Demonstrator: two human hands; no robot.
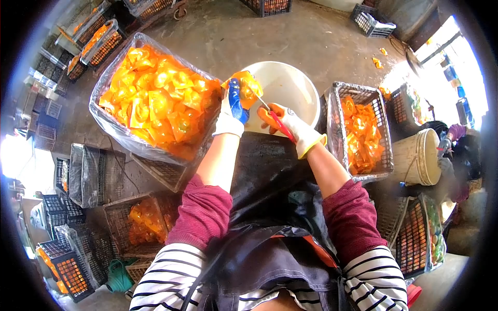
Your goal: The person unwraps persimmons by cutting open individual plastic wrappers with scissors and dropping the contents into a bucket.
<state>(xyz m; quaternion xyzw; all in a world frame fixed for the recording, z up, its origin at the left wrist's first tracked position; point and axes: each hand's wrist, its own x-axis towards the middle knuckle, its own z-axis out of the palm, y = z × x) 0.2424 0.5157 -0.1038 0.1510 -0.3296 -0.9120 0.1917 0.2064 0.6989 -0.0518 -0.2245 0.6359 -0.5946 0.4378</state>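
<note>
My left hand (236, 108), in a white glove with a blue coating, grips an orange plastic packet (250, 87) above the rim of a white bucket (303, 85). In my right hand (294, 124), gloved in white and orange, is a red-handled knife (280, 123). Its thin metal blade reaches up to the packet; whether it has pierced the film I cannot tell. To the left of my hands stands a lined crate (98, 111) heaped with shiny orange packets (155, 98). A smaller lined crate (385, 140) on the right holds crumpled orange wrappers (360, 135).
A cream bucket (429, 155) stands right of the smaller crate, with another person's gloved hand (445, 145) beyond it. Several black crates (85, 176) are stacked along the left. Orange scraps (377, 62) lie on the concrete floor (218, 36).
</note>
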